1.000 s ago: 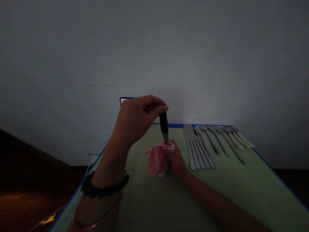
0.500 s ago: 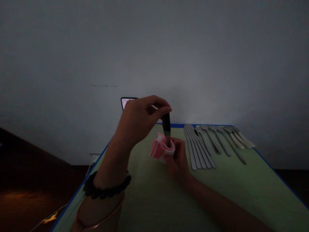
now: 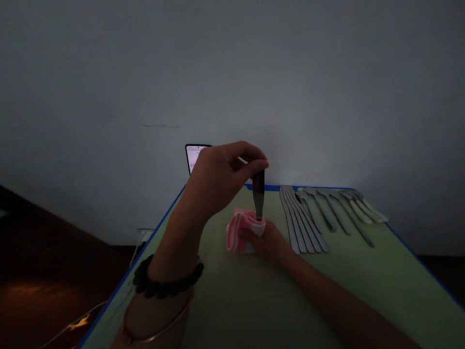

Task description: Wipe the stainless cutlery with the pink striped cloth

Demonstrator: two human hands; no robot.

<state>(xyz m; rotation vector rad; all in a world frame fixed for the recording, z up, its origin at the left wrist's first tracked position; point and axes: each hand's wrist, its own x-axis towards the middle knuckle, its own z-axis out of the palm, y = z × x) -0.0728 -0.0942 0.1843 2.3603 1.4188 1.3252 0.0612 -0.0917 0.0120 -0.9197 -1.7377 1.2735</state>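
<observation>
My left hand [image 3: 221, 177] pinches the top end of a table knife [image 3: 258, 199] and holds it upright above the green table [image 3: 254, 300]. Its lower end goes down into a pink and white cloth [image 3: 240, 229]. My right hand [image 3: 267, 240] is closed round that cloth and the knife's lower end, resting low near the table top. A dark bead bracelet and a thin bangle sit on my left wrist.
Several knives [image 3: 301, 220] lie side by side on the table to the right of my hands, with several spoons and forks [image 3: 339, 208] beyond them. A lit phone [image 3: 194, 156] leans against the wall at the table's far edge. The room is dim.
The cloth in my right hand went up the knife, then back down to its lower end. Both hands sit slightly further right in the picture, as the view shifted.
</observation>
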